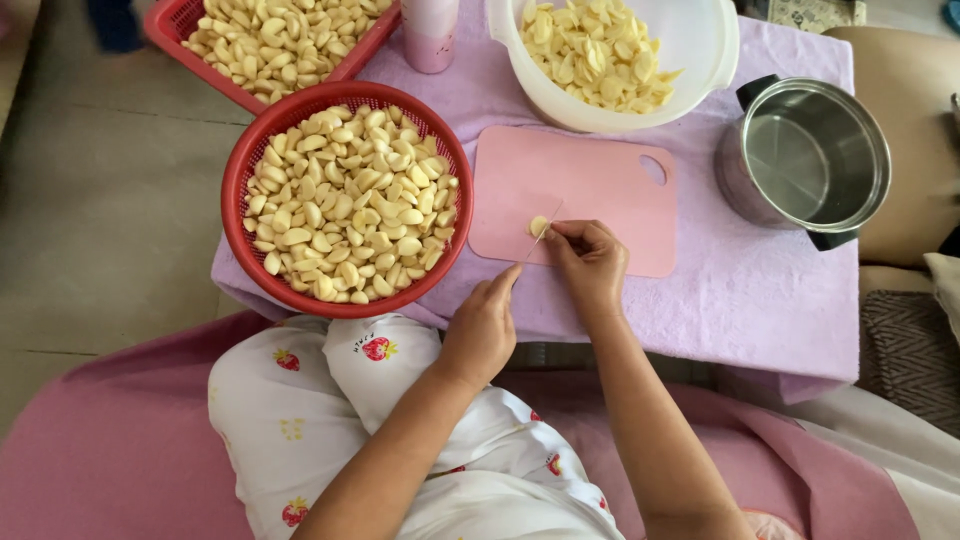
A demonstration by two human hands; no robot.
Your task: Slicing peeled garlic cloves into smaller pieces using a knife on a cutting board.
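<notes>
One peeled garlic clove (538, 226) sits on the pink cutting board (590, 190), near its lower left corner; pale yellow, small, looks partly cut. R hand (590, 262) is closed round a thin knife (541, 236), blade tip touching the clove. L hand (482, 328) lies at the table edge w/ fingers loosely curled, fingertips just below the board; whether it holds anything, can't tell. Board rests on a lilac cloth (760, 290). Left of the board, just beside it, a round red basket (240, 190) full of whole peeled cloves. Behind that, a rectangular red basket (165, 25) w/ more cloves. Above the board, a white bowl (710, 50) of cut pieces; a pink cup (430, 35) between bowl & rear basket. Right of the board, an empty steel pot (810, 160) w/ black handles. Nothing lies between hands & clove
</notes>
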